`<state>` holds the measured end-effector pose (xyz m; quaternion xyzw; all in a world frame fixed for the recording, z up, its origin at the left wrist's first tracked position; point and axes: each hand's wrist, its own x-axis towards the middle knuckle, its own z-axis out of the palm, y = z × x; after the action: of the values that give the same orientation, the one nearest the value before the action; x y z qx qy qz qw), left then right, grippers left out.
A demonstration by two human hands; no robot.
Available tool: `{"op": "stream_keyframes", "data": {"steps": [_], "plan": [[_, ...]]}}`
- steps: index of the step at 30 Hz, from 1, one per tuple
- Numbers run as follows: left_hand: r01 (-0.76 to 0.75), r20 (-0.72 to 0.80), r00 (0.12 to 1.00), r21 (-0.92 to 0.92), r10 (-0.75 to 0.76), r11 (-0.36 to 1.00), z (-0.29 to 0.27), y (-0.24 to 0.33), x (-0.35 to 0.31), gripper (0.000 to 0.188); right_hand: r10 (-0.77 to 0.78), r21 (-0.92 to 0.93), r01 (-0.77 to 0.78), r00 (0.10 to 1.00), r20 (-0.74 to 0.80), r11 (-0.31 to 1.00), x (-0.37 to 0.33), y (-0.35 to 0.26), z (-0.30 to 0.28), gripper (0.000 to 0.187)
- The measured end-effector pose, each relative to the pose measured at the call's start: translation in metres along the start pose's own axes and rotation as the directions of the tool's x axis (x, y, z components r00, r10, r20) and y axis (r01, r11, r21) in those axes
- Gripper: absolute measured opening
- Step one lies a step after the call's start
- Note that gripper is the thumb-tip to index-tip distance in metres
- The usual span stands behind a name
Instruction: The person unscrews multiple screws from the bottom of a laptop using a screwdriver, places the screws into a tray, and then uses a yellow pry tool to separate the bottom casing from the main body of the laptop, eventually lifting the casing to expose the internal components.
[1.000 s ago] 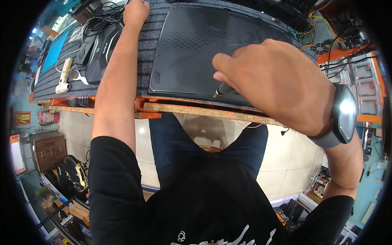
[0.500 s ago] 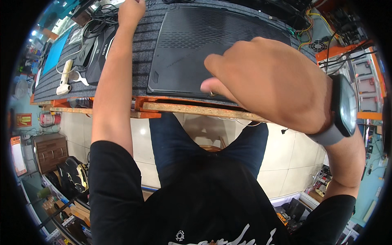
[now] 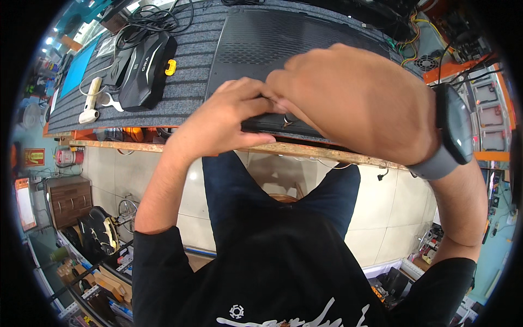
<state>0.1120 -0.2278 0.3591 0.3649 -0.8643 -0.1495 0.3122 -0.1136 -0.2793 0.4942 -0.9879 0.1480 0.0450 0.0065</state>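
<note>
A dark laptop (image 3: 245, 52) lies upside down on the ribbed grey mat, its vented bottom cover facing up. My right hand (image 3: 359, 103), with a smartwatch (image 3: 456, 125) on its wrist, covers the laptop's front right part. Its fingers are drawn together near the front edge. Beneath them shows a small shiny piece (image 3: 287, 120), too small to name. My left hand (image 3: 229, 111) reaches over the front left corner, its fingertips meeting those of the right hand. The left thumb stretches apart along the table edge. Whatever lies between the fingertips is hidden.
Left of the laptop lie a black angular device (image 3: 144, 71), a yellow piece (image 3: 171, 67), a cream-coloured tool (image 3: 91, 101) and coiled black cables (image 3: 144, 27). Wires and a fan (image 3: 426, 62) are at the far right. The wooden table edge (image 3: 305, 150) runs above my legs.
My left hand has come back from the far left of the table to the laptop's front edge, beside my right hand. The yellow piece is now uncovered. My right hand has shifted slightly.
</note>
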Motion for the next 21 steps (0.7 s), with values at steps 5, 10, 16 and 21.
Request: {"op": "stream_keyframes", "data": {"steps": [5,10,16,21], "plan": [[-0.023,-0.032,0.999,0.073,0.026,0.997,0.017,0.002,-0.002,0.041,-0.002,-0.035,0.001,1.0,-0.024,0.999,0.001,-0.002,-0.001,0.021],[-0.006,-0.06,0.998,0.092,0.012,0.996,0.024,0.002,0.0,0.039,-0.032,0.015,0.033,0.998,-0.049,0.999,-0.01,-0.003,-0.002,0.026],[0.053,-0.066,0.997,0.05,-0.05,0.997,0.032,-0.003,-0.006,0.035,0.0,0.076,0.004,0.999,-0.051,0.997,-0.006,-0.011,-0.003,0.029],[0.023,-0.11,0.994,0.115,-0.011,0.993,0.028,0.003,-0.003,0.028,-0.03,0.124,0.051,0.985,-0.171,0.991,-0.004,-0.007,0.008,0.021]]}}
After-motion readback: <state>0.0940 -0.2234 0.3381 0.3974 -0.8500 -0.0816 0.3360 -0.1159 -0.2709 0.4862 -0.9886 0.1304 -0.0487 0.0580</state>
